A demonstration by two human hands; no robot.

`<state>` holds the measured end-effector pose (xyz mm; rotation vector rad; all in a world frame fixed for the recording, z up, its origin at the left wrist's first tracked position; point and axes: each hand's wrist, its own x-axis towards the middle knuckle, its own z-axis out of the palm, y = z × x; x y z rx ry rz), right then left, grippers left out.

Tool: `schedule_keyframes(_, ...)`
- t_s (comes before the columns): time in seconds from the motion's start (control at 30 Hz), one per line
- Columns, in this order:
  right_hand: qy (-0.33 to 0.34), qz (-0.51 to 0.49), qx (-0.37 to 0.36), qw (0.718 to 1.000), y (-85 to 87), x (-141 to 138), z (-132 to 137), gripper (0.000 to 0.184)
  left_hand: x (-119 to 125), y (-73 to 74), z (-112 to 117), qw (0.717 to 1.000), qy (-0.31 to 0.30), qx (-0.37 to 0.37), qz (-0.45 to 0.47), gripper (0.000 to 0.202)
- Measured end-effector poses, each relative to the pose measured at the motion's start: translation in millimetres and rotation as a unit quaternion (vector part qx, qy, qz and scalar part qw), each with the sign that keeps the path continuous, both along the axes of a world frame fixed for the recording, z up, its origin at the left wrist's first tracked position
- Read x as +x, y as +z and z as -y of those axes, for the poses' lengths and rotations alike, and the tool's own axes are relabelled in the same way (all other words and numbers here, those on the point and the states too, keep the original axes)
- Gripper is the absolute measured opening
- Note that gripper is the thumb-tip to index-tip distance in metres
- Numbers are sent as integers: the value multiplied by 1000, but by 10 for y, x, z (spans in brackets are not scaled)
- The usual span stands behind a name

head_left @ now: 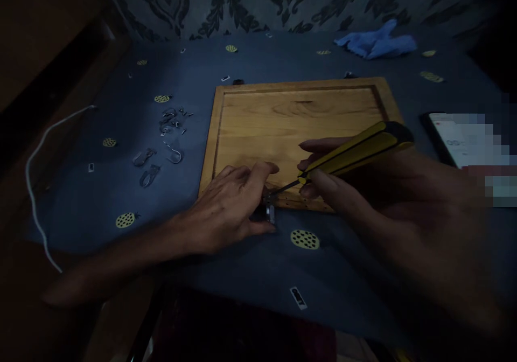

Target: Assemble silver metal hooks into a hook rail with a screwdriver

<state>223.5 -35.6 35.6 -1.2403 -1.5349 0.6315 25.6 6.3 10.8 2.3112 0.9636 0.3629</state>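
A yellow-and-black screwdriver (349, 152) is gripped in my right hand (396, 211), its shaft slanting down to the left. The tip meets the near edge of a wooden board (274, 122) beside a small metal hook (271, 214). My left hand (228, 206) lies over the board's front edge, its fingers on the wood and its thumb side around the hook, pinching it there. Fingers partly hide the hook, and any screw under the tip is too small to make out. Several small holes show along the front edge to the right.
Left of the board lie several loose screws (176, 122) and metal hooks (173, 153), some in small bags (149, 174). A white cable (30, 173) runs along the left. A blue cloth or glove (375, 41) is at the back, a phone (452, 136) at right.
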Motion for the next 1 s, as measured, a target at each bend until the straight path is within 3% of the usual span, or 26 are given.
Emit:
schedule_keyframes(0.1,-4,1,7,1000,-11,2,-35,8,-1,-14,4,1000,0,1,5,76)
schedule_keyframes(0.23,-1,-18,3,1000,18,-28,-112,21,4,-17,-5,1000,3,-2,4,74)
schedule_keyframes(0.37,62,-9,-36,997,108,-2,-185,17,15,5,-11,1000,0,-2,2,71)
schedule_keyframes(0.53,130,22,-22,991,136,56,-241,8,14,-5,2,1000,1,10,5,72)
schedule_keyframes(0.7,57,13,9,998,60,26,-201,17,-12,-51,6,1000,1,27,10,67)
schedule_keyframes(0.9,-71,-39,36,996,3,-2,-110,20,2,19,5,1000,4,-9,2,78)
schedule_keyframes(1.0,-69,-23,44,996,-30,12,-110,14,12,33,11,1000,6,-7,2,79)
